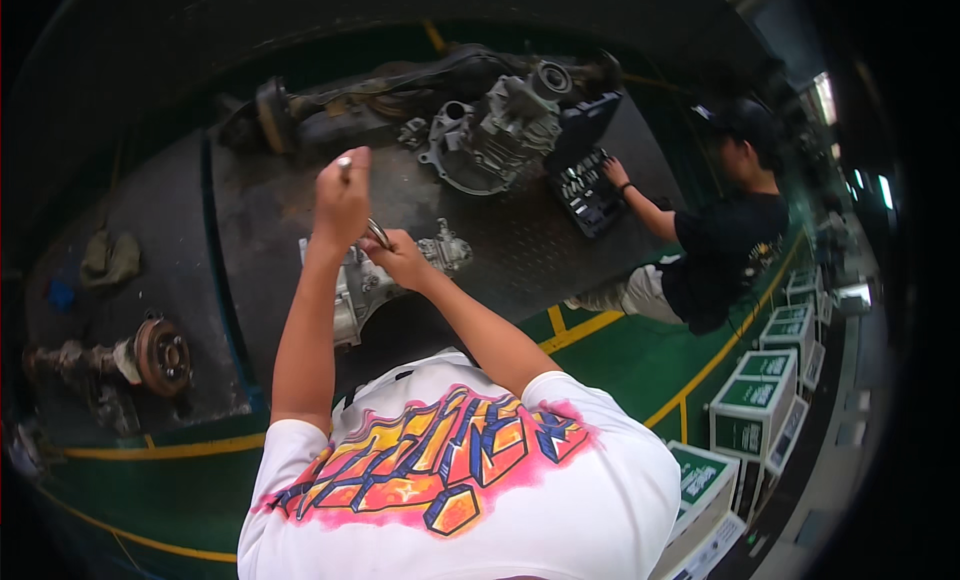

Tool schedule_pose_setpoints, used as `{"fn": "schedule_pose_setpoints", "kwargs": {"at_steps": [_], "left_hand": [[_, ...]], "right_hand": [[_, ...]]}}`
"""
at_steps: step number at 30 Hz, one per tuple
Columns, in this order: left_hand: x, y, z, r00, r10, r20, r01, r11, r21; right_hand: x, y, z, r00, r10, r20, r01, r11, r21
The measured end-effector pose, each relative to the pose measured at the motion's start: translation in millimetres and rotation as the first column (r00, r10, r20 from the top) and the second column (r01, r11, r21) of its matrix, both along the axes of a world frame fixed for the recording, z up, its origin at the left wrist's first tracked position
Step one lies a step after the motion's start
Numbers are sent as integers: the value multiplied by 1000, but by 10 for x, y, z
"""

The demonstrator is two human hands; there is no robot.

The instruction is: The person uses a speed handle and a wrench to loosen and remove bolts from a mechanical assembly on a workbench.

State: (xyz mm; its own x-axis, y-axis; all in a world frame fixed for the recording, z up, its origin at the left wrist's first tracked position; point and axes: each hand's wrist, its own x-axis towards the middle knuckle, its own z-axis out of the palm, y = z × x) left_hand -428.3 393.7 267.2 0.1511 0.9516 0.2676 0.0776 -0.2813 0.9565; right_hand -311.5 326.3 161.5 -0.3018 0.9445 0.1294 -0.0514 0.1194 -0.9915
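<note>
- Silver gearbox (368,283): lying on the dark surface (260,185), close in front of the person, partly covered in this view by the hands and forearms.
- Long axis of the silver gearbox: oblique, from the broad flanged end at lower left to the narrower end at upper right.
- Left hand (343,202): fist clenched around a metal hand tool (377,231); a bright metal end shows at the top of the fist. Exact tool type not resolved; whether both visible metal parts belong to one piece cannot be told for certain.
- Right hand (401,261): fingers appear wrapped on the lower part of the metal hand tool, just beside the left hand.
- Key relation: the silver gearbox lies below both hands, extending rightward and toward the person from the left hand. Right hand is the nearer, overlapping the housing in view. Visible metal slants down to the right, across the gearbox's axis. Contact between tool and housing: cannot tell, hidden by fingers.
- Beyond: larger gearbox (500,130) with its bell-shaped end toward the person; to its right, an open socket set case (600,216), with a co-worker's hand (615,171) at it.
- Left: hub assembly (162,357) on the neighbouring surface.
</note>
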Motion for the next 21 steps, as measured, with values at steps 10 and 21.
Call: {"fn": "schedule_pose_setpoints", "kwargs": {"at_steps": [10, 21], "left_hand": [[616, -519, 201, 918, -165, -360, 263, 934, 243], [379, -730, -10, 956, 195, -218, -32, 812, 583]], "right_hand": [[-460, 510, 208, 868, -485, 111, 483, 875, 45], [-362, 495, 440, 824, -447, -348, 507, 856, 99]]}}
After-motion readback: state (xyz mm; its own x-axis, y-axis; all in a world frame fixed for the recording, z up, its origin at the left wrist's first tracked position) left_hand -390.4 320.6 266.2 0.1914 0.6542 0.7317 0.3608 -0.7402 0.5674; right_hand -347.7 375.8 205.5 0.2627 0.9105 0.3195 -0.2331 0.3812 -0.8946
